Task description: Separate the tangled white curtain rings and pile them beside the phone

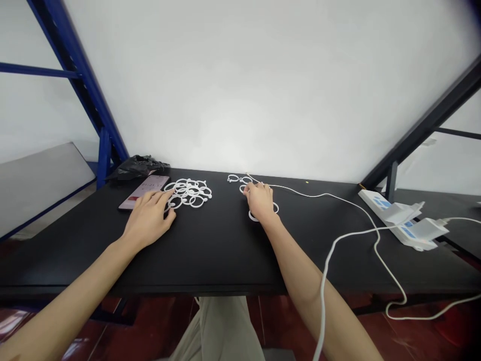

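Hands are well apart here: the left hand (150, 214) is loosely spread at the near left edge of the pile of white rings (191, 190), while the right hand (260, 200) curls over some loose rings (252, 217); can't tell if it's pinching one. I'd go light with the fingertips and separate one at a time, since thin overlapping hoops probably snag. They look smooth and plasticky, round with little nubs, on a dull black counter (218, 240). Left of the pile there's a glossy phone (146, 189), then a crinkly black bag (138, 165) and, far centre, two more rings (241, 180).
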{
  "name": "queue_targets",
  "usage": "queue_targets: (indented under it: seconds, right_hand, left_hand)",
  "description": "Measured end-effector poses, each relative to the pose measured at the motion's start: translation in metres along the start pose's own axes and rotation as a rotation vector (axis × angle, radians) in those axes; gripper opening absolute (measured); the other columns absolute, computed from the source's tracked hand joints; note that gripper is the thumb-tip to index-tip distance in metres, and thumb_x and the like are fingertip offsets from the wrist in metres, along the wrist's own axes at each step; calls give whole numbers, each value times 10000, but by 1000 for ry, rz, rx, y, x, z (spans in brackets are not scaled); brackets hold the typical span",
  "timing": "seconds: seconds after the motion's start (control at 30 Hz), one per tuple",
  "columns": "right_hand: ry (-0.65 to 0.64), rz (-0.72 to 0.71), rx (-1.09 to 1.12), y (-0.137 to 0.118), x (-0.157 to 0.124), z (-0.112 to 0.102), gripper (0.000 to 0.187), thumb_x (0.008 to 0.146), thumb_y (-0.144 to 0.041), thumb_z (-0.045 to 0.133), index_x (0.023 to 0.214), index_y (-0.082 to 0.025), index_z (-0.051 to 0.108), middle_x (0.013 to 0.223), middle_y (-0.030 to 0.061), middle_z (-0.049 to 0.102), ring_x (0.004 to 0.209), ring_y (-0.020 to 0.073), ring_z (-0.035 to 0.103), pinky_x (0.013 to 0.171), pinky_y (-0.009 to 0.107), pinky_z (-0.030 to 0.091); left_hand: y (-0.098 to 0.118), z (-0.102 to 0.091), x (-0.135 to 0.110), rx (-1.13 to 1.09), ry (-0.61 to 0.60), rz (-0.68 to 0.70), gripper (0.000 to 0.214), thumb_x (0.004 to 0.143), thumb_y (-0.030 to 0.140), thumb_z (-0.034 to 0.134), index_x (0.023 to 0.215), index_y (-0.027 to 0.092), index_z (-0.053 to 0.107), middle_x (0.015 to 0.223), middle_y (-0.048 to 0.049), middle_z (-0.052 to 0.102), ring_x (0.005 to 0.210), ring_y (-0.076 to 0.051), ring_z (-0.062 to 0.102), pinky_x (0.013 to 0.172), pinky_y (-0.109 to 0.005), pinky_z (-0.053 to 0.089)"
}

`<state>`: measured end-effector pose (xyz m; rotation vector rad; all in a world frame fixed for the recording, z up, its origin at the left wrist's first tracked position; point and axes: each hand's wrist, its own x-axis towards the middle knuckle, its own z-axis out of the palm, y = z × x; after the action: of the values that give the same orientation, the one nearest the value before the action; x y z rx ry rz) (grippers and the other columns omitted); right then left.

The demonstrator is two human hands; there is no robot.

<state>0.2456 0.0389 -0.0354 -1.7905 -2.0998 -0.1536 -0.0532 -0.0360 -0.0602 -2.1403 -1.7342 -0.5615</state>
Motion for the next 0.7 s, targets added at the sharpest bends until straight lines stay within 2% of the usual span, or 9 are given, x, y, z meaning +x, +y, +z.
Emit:
queue_targets:
  seconds: [0.1, 0.17, 0.3, 0.37, 0.5, 0.7]
  right_hand:
    - [-4, -62, 58, -7, 1, -4, 187, 998, -268, 461, 1041, -195, 628, 1067, 121, 632, 958, 234, 560, 851, 358, 410]
    - [-38, -160, 122, -14, -1, -7, 162, 1000, -276, 473, 1054, -217, 614, 1071, 74, 613, 906, 180, 568, 810, 291, 426]
    - [-162, -459, 321, -32, -11, -9, 72, 960, -192, 545, 962, -179, 615, 1024, 47, 561, 856, 138, 554, 818, 267, 440]
    - [-195, -532, 364, -39, -16, -8, 56, 939, -152, 562, 919, -169, 612, 988, 39, 544, 818, 132, 539, 806, 276, 448]
    - [-152, -575, 449, -43, -19, -6, 52, 901, -136, 619, 918, -181, 598, 972, 24, 549, 790, 130, 548, 765, 279, 465]
    - [26, -530, 768, -46, -19, 1, 122, 866, -205, 688, 970, -204, 623, 942, 11, 591, 821, 125, 600, 794, 271, 512]
  left_hand:
    - [17, 0, 4, -14, 109, 115, 437, 950, 291, 403, 1304, 90, 561, 1223, -179, 644, 1176, -357, 521, 985, -498, 410]
    - [34, 2, 11, -60, 130, 203, 406, 960, 305, 420, 1276, 103, 576, 1204, -161, 655, 1162, -333, 534, 1005, -478, 399]
    - [60, 9, 27, -164, 89, 265, 512, 956, 379, 480, 1372, 82, 480, 1262, -168, 621, 1176, -318, 518, 1021, -462, 388]
    - [63, 12, 32, -218, 37, 298, 512, 952, 399, 501, 1372, 108, 480, 1237, -143, 635, 1158, -304, 515, 1016, -457, 388]
    - [57, 13, 33, -313, -11, 311, 424, 959, 403, 507, 1316, 175, 527, 1199, -94, 648, 1114, -273, 515, 988, -441, 392]
    - [53, 13, 32, -459, 30, 221, 391, 929, 381, 551, 1271, 192, 549, 1132, -75, 659, 1065, -258, 523, 971, -441, 403]
